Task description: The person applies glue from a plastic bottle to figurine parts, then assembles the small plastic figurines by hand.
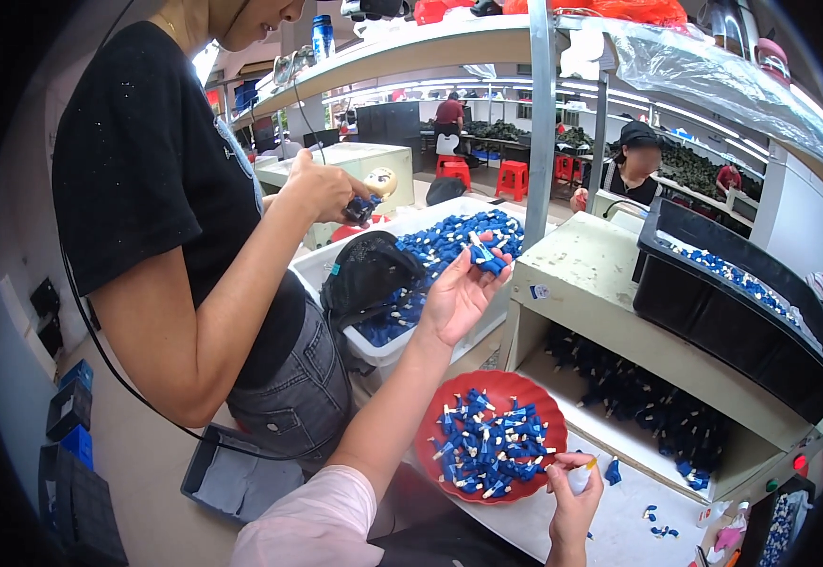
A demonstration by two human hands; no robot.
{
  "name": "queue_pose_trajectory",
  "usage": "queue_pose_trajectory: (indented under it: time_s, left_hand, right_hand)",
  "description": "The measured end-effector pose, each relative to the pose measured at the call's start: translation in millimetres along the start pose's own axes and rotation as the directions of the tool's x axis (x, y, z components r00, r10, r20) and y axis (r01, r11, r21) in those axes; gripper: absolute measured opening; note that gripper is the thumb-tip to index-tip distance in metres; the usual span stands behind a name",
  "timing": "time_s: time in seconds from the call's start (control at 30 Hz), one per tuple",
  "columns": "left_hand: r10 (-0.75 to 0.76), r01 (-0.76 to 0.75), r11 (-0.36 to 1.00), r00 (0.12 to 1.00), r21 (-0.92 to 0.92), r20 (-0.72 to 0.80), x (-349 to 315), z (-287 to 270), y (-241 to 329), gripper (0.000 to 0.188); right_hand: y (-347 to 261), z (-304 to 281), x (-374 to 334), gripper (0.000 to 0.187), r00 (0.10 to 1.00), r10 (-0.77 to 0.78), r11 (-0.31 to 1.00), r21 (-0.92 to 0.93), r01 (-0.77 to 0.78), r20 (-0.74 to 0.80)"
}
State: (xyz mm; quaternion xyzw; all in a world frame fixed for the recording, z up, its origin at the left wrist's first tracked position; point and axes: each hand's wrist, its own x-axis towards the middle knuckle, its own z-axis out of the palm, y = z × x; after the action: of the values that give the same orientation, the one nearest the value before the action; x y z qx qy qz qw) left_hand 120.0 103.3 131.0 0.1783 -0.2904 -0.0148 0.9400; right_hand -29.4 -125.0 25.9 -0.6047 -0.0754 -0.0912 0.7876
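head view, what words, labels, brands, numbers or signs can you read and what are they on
Nothing reads clearly.
Sticker on the beige metal cabinet: too small to read.
Markings on the blue cylindrical container: too small and blurred to read.

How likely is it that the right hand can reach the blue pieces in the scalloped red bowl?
Probably yes: the right hand is at the edge of the scalloped red bowl, whose open top leaves the blue pieces uncovered. The small white object it holds might hinder picking, though.
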Motion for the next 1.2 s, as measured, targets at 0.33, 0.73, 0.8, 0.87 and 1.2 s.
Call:
queue_pose_trajectory:
  time_s: [0.33, 0.73, 0.8, 0.87, 1.2]
  left_hand:
    - [-0.017, 0.016, 0.999, 1.000, -0.045, -0.019, -2, -3, 0, 0.034]
    - [-0.663, 0.664, 0.747, 0.747, 0.038, -0.043, -156, 21, -128, 0.040]
    - [-0.713, 0.715, 0.699, 0.700, 0.035, -0.049, -167, 18, -141, 0.040]
    - [-0.766, 0.766, 0.642, 0.643, 0.027, -0.013, -165, 16, -149, 0.041]
    - [-0.423, 0.471, 0.698, 0.879, 0.539, -0.221, -159, 14, -174, 0.025]
  right_hand:
    - [3, -1, -7, 0.013, 0.999, 0.042, 0.999, -0.004, -0.042, -0.031]
    - [-6, -25, -20, 0.032, 0.975, -0.030, 0.998, 0.053, 0.043, -0.220]
    - [-12, -31, -27, 0.026, 0.965, 0.016, 1.000, -0.005, -0.017, -0.262]
    - [-10, -41, -27, 0.021, 0.940, 0.055, 0.994, -0.066, -0.082, -0.338]
    - [0, -48, -15, 0.018, 0.933, -0.270, 0.819, -0.567, 0.092, -0.238]
